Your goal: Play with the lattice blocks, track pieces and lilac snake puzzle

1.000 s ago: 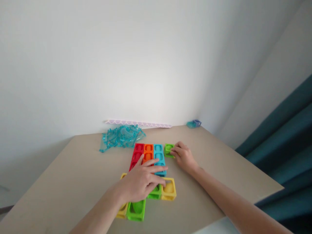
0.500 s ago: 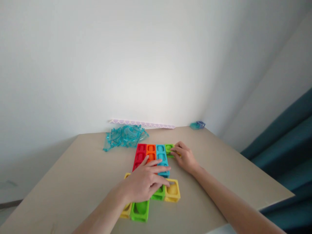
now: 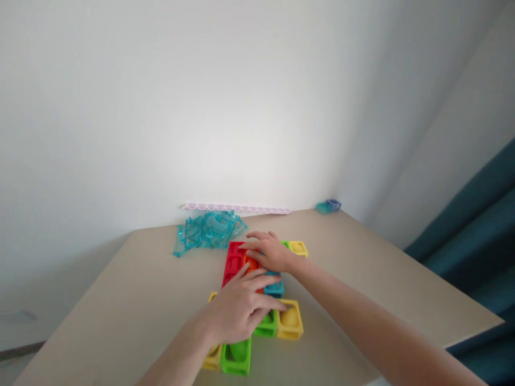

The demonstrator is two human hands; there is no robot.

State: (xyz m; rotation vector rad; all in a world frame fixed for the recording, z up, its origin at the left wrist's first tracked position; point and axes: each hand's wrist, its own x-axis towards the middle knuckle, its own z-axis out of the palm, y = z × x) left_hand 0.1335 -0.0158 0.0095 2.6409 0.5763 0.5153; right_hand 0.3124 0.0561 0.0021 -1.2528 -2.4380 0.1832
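A flat cluster of coloured hollow plastic blocks lies on the beige table (image 3: 132, 279). My left hand (image 3: 241, 308) rests flat on the middle of the cluster, fingers stretched over the orange and blue blocks, with a green block (image 3: 236, 356) and a yellow block (image 3: 290, 320) showing below it. My right hand (image 3: 269, 251) lies fingers out over the far ends of the orange and blue blocks, touching the top of the red block (image 3: 232, 262). A small yellow block (image 3: 298, 248) sits just right of that hand.
A heap of clear teal plastic pieces (image 3: 207, 229) lies at the back of the table. A pale patterned strip (image 3: 237, 208) runs along the wall. A small teal and blue piece (image 3: 329, 205) sits in the far right corner. A dark teal curtain (image 3: 478, 214) hangs on the right.
My right hand has let go of the small green block at the right of the row and slid left onto the orange and blue blocks. A yellow block now shows where it was.
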